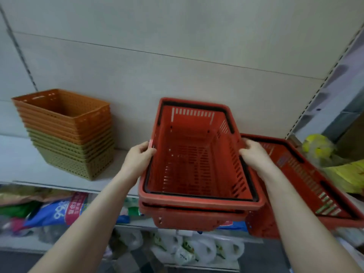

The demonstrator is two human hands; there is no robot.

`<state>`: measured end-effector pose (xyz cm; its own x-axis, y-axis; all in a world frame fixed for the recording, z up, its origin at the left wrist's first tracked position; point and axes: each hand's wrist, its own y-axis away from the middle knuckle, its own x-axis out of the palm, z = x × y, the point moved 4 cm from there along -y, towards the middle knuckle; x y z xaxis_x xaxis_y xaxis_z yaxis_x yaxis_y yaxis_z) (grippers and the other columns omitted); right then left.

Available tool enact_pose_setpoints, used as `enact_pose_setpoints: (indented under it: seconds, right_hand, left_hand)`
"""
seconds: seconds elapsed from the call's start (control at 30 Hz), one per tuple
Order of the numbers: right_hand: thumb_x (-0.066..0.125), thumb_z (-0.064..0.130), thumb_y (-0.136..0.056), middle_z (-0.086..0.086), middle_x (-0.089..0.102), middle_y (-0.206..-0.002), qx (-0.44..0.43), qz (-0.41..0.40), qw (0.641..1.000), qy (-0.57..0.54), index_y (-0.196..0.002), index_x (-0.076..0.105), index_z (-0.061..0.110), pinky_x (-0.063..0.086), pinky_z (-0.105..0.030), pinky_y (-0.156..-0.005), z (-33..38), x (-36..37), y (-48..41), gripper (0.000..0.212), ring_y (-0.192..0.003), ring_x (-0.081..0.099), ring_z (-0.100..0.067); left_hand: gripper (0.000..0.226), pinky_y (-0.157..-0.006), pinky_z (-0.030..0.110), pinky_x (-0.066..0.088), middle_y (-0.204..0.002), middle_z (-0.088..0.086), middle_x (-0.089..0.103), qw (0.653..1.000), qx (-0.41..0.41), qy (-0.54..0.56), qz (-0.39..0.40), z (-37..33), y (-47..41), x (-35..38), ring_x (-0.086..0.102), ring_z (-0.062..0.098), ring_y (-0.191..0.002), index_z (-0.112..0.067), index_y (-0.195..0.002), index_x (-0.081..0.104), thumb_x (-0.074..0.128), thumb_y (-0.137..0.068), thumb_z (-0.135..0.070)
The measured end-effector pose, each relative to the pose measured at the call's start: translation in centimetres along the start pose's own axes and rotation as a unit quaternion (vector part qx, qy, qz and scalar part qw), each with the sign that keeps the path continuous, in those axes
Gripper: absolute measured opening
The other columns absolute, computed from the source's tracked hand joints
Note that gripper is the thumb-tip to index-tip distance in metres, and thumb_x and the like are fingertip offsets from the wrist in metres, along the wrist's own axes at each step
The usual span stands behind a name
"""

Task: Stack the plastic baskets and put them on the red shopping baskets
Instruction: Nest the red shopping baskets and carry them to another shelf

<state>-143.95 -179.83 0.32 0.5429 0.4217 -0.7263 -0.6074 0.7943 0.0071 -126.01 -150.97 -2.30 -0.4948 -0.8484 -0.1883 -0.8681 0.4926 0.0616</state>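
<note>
Both hands grip a nested pair of red baskets (199, 164) at centre frame: the left hand (138, 155) is closed on the left rim and the right hand (254, 154) on the right rim, at about the middle of each long side — a hold that keeps the load level and balanced. The front end juts out past the shelf (17, 158) edge, and whether the base rests on the shelf or is carried cannot be told. The black handles lie folded flat along the rim, which leaves the top open to take a load. Another red basket (307, 174) sits tilted at lower right, just behind the right wrist. The plastic baskets (67, 133) stand at left of frame, well apart — already one nested pile, orange above green. By the look of it, the stacking is done and the red ones are being set as a base; the pile has yet to go onto them.
</note>
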Motion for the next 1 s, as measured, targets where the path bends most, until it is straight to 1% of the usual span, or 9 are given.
enact_pose_setpoints:
  seconds: [0.1, 0.2, 0.3, 0.37, 0.5, 0.6, 0.73, 0.87, 1.0]
  right_hand:
    - [0.051, 0.005, -0.086, -0.012, 0.062, -0.136, 0.013, 0.057, 0.997, 0.054, -0.142, 0.051, 0.023, 0.044, -0.028, -0.101, -1.8, 2.7, 0.1, 0.059, -0.124, 0.058, -0.029]
    - [0.05, 0.003, -0.087, -0.013, 0.062, -0.134, 0.004, 0.066, 0.997, 0.05, -0.147, 0.04, 0.03, 0.048, -0.033, -0.099, -2.4, 4.5, 0.3, 0.067, -0.12, 0.06, -0.033]
    - [0.045, -0.002, -0.086, -0.014, 0.057, -0.14, -0.003, 0.049, 0.996, 0.072, -0.15, 0.037, 0.026, 0.047, -0.033, -0.1, -2.2, 5.2, -0.1, 0.07, -0.123, 0.057, -0.035]
    - [0.047, -0.002, -0.086, -0.017, 0.052, -0.144, -0.009, 0.036, 0.993, 0.108, -0.151, 0.035, 0.02, 0.045, -0.036, -0.103, -2.0, 5.4, -0.2, 0.07, -0.126, 0.054, -0.037]
    - [0.047, -0.004, -0.085, -0.019, 0.05, -0.146, -0.005, 0.023, 0.991, 0.13, -0.15, 0.037, 0.014, 0.044, -0.034, -0.102, -2.0, 5.6, 0.0, 0.068, -0.127, 0.052, -0.039]
    - [0.047, 0.003, -0.088, -0.021, 0.057, -0.138, 0.0, 0.012, 0.992, 0.122, -0.149, 0.04, 0.02, 0.046, -0.035, -0.099, -2.4, 4.7, 0.4, 0.063, -0.123, 0.056, -0.04]
    - [0.052, 0.01, -0.092, -0.018, 0.06, -0.137, -0.05, -0.07, 0.993, 0.08, -0.149, 0.041, 0.018, 0.044, -0.039, -0.106, -3.6, 1.4, 1.7, 0.059, -0.125, 0.057, -0.036]
    - [0.059, 0.015, -0.091, -0.02, 0.063, -0.13, -0.124, -0.157, 0.967, 0.159, -0.147, 0.042, 0.015, 0.046, -0.042, -0.097, -6.7, -4.0, 2.2, 0.059, -0.118, 0.059, -0.039]
    - [0.062, 0.023, -0.092, -0.022, 0.059, -0.132, -0.11, -0.163, 0.954, 0.227, -0.151, 0.036, 0.015, 0.046, -0.046, -0.095, -11.8, -9.7, -0.2, 0.065, -0.118, 0.056, -0.042]
  left_hand:
    - [0.018, -0.091, 0.045, 0.055, -0.091, 0.005, 0.075, 0.998, -0.049, -0.046, 0.0, 2.4, -0.1, 1.4, 0.072, 0.024, -0.087, -0.024, -0.091, 0.07, 0.054, -0.089, -0.015]
    - [0.029, -0.092, 0.042, 0.054, -0.098, 0.009, 0.074, 0.995, -0.077, -0.061, -0.002, 4.0, -1.0, 1.9, 0.07, 0.025, -0.091, -0.017, -0.112, 0.07, 0.052, -0.09, -0.016]
    - [0.031, -0.085, 0.033, 0.055, -0.084, -0.004, 0.072, 0.994, -0.08, -0.069, 0.005, 4.3, -2.0, 1.4, 0.07, 0.015, -0.082, -0.019, -0.116, 0.07, 0.052, -0.09, -0.017]
    - [0.029, -0.086, 0.035, 0.056, -0.082, -0.008, 0.072, 0.993, -0.076, -0.088, 0.02, 4.5, -2.5, 1.0, 0.071, 0.015, -0.082, -0.023, -0.113, 0.071, 0.053, -0.09, -0.02]
    - [0.036, -0.094, 0.042, 0.053, -0.105, 0.007, 0.074, 0.984, -0.053, -0.162, 0.053, 4.5, -3.3, 0.9, 0.069, 0.027, -0.097, -0.021, -0.123, 0.065, 0.053, -0.09, -0.026]
    - [0.044, -0.087, 0.037, 0.05, -0.115, 0.013, 0.07, 0.958, 0.002, -0.282, 0.045, 3.6, -3.9, 1.0, 0.065, 0.035, -0.105, -0.019, -0.134, 0.056, 0.055, -0.09, -0.024]
    - [0.051, -0.089, 0.045, 0.049, -0.135, 0.02, 0.056, 0.883, 0.115, -0.455, 0.027, 1.0, -4.0, 2.1, 0.059, 0.042, -0.112, -0.014, -0.136, 0.051, 0.056, -0.086, -0.018]
    - [0.064, -0.104, 0.044, 0.039, -0.15, 0.019, 0.041, 0.883, 0.208, -0.421, 0.023, -2.8, -2.6, 7.3, 0.046, 0.039, -0.131, -0.013, -0.147, 0.041, 0.062, -0.087, -0.019]
    - [0.065, -0.106, 0.038, 0.038, -0.151, 0.013, 0.042, 0.872, 0.29, -0.388, 0.066, -6.7, -1.2, 16.8, 0.044, 0.031, -0.136, -0.014, -0.148, 0.04, 0.063, -0.087, -0.024]
